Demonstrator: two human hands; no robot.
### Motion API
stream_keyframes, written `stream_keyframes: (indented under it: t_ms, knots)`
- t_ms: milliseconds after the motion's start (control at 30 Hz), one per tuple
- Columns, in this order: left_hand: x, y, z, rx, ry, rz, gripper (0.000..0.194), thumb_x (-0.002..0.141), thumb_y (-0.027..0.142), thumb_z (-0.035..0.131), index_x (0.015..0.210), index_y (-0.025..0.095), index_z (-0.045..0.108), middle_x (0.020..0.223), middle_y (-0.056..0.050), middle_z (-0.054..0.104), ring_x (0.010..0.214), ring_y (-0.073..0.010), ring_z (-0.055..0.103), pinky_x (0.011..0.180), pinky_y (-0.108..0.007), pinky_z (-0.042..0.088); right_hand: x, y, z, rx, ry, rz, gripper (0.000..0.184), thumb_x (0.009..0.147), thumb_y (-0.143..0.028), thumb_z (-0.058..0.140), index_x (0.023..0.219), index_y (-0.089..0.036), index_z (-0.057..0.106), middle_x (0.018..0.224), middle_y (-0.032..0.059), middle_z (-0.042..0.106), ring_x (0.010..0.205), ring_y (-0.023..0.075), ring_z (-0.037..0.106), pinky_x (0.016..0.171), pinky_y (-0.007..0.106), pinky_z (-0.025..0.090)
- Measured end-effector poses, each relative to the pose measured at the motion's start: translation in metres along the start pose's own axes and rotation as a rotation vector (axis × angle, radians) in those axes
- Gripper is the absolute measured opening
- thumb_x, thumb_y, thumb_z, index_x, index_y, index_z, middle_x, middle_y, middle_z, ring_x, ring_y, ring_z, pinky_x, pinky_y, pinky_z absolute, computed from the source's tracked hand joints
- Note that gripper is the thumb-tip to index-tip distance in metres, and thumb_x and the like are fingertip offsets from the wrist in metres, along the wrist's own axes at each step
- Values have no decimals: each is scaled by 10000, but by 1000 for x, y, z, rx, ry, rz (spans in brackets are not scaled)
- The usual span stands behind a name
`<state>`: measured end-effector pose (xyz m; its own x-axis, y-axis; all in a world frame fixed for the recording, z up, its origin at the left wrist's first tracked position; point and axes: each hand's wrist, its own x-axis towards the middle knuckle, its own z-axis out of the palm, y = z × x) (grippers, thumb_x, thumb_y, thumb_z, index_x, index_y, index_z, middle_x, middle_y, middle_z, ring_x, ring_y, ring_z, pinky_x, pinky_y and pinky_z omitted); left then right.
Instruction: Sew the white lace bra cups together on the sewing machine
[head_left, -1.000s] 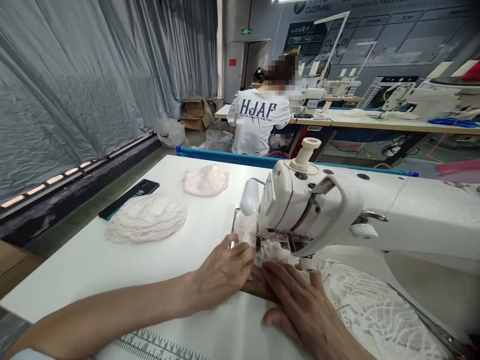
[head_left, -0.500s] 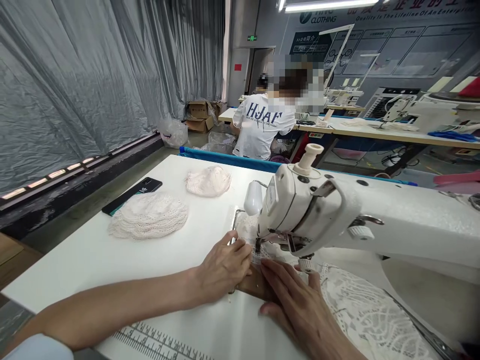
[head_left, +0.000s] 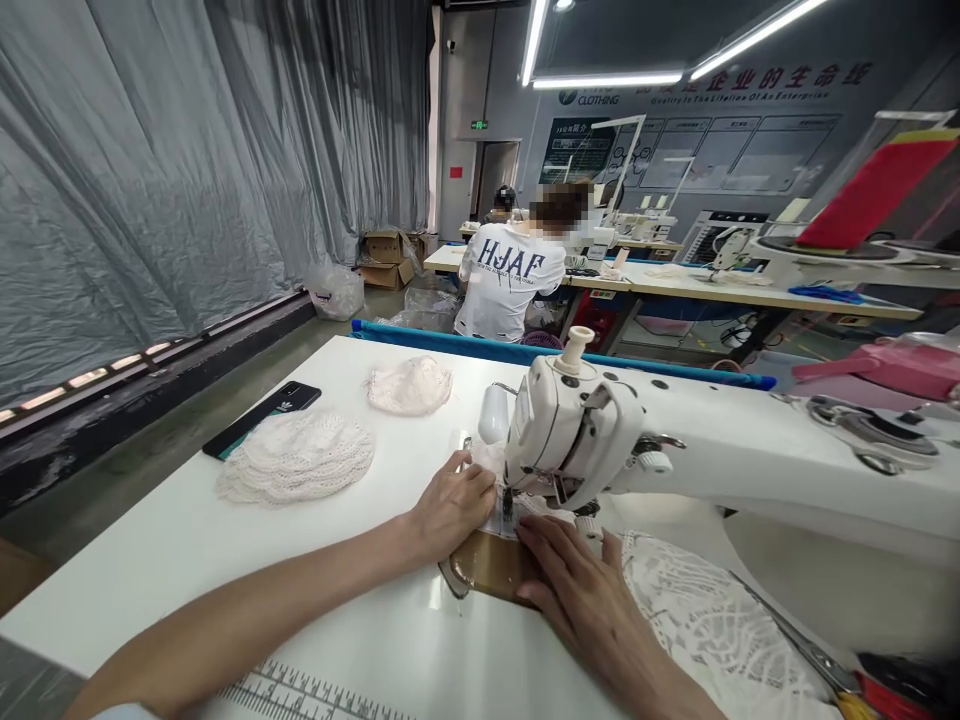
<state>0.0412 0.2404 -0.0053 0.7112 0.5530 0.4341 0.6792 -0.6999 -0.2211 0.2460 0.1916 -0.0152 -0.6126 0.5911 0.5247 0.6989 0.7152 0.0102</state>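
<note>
My left hand [head_left: 450,505] rests on the white table [head_left: 187,540] just left of the needle of the white sewing machine [head_left: 585,440], its fingers curled down onto the white lace fabric [head_left: 705,625] under the presser foot. Flat on the same lace, right of the needle, lies my right hand [head_left: 592,600] with its fingers stretched forward and pressing the fabric down. A brown plate [head_left: 487,565] shows between the two hands. The lace spreads out to the right under the machine arm.
A stack of white lace pieces [head_left: 296,458] and a smaller pale piece [head_left: 410,385] lie on the table to the left, with a black phone [head_left: 262,418] near the left edge. A person in a white printed shirt [head_left: 510,280] sits at another table behind. A ruler strip [head_left: 300,695] runs along the near edge.
The view has tilted up and pulled back, showing more ceiling. Both hands stay at the needle; the brown plate between them is now more exposed.
</note>
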Motion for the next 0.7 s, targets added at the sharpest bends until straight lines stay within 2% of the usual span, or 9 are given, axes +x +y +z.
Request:
stream_keyframes:
  t_ms: [67, 133, 267, 333, 400, 467, 567, 633, 700]
  knots:
    - [-2, -2, 0, 45, 9, 9, 257, 837, -27, 384, 665, 144, 469, 694, -3, 544, 629, -115, 503, 772, -318, 382, 2, -1, -2, 3, 6, 23, 398, 967, -423, 301, 1079, -160, 578, 1058, 116, 658, 835, 215, 594, 853, 415, 275]
    - [-11, 2, -8, 70, 4, 15, 257, 822, -31, 401, 648, 144, 469, 669, -10, 546, 586, -122, 483, 710, -310, 388, 3, -3, -4, 13, 23, 45, 415, 953, -465, 311, 1023, -158, 580, 996, 116, 669, 812, 221, 591, 839, 418, 282]
    - [-43, 26, -43, 72, -28, 21, 197, 830, -3, 422, 732, 134, 524, 842, -59, 621, 634, -140, 512, 659, -298, 396, 4, -17, -9, 71, 39, 19, 493, 888, -583, 368, 981, -140, 563, 1002, 147, 644, 874, 259, 568, 800, 405, 316]
    - [-60, 41, -62, 48, -62, 9, 178, 824, -3, 424, 774, 125, 537, 946, -83, 630, 668, -145, 526, 661, -297, 403, 4, -26, -12, 82, 30, -22, 489, 884, -574, 391, 1015, -134, 559, 1034, 148, 632, 911, 269, 556, 776, 392, 329]
    - [-76, 56, -78, 19, -122, 2, 169, 795, -9, 432, 809, 119, 541, 970, -100, 630, 691, -158, 536, 675, -309, 409, 3, -33, -15, 71, 36, -59, 365, 913, -460, 414, 1005, -143, 569, 1030, 131, 636, 892, 259, 557, 731, 372, 339]
    - [-91, 67, -90, -14, -193, -10, 177, 763, -7, 456, 845, 126, 538, 967, -101, 629, 722, -169, 545, 720, -323, 410, 2, -38, -17, 60, 75, -113, 195, 926, -249, 413, 928, -151, 581, 955, 102, 654, 798, 215, 562, 666, 336, 344]
    - [-105, 74, -106, -103, -304, -15, 150, 764, 84, 535, 898, 150, 530, 987, -92, 620, 792, -185, 555, 835, -356, 384, -1, -40, -20, 58, 144, -222, 236, 884, -34, 364, 859, -133, 577, 833, 85, 662, 687, 164, 546, 598, 293, 360]
    - [-102, 71, -114, -228, -388, -21, 63, 801, 186, 563, 853, 172, 531, 889, -51, 628, 766, -179, 551, 837, -356, 374, -4, -39, -22, 79, 152, -281, 252, 881, -9, 347, 901, -114, 575, 842, 98, 662, 700, 163, 558, 590, 284, 390]
    - [-86, 63, -118, -356, -428, -68, 67, 860, 175, 505, 801, 182, 537, 788, -6, 626, 727, -154, 539, 768, -318, 377, -6, -38, -24, 105, 144, -320, 248, 884, -12, 350, 957, -102, 568, 877, 111, 661, 735, 171, 573, 588, 284, 416]
